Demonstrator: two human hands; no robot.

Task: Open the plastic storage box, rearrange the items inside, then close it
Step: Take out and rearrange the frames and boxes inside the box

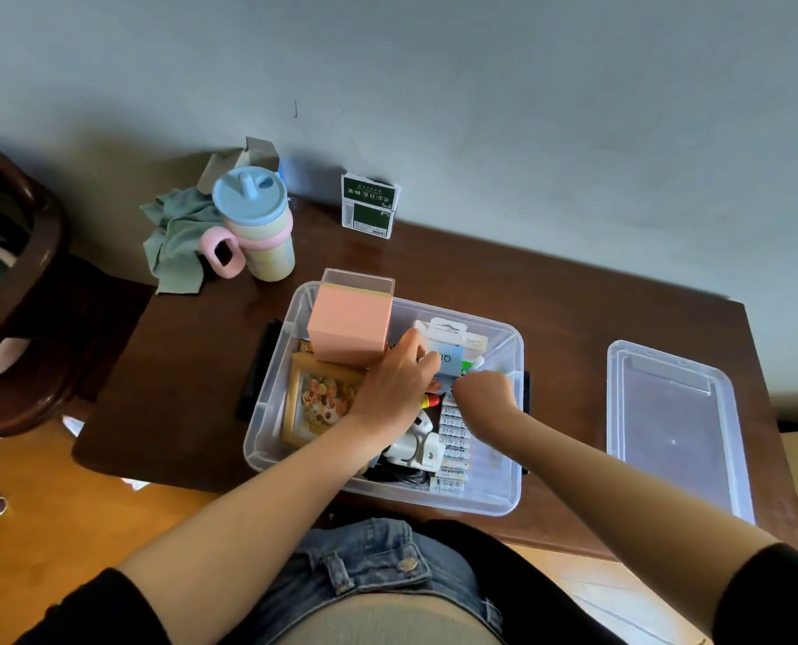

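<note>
Both hands in open storage box [504, 502] on dark wood table [574, 290]; left hand [395, 384] grip on blue card pack [448, 360], right hand [481, 391] fisted, contents unclear.

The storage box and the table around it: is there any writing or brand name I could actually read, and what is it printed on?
"Heybright": on the white packets stacked along the right inside the clear storage box; their smaller print is too small to read.
Pale blue card pack at the left hand: a few large characters, partly covered, not legible.
Green and white carton by the wall: white characters and a barcode, too blurred to read.
</note>
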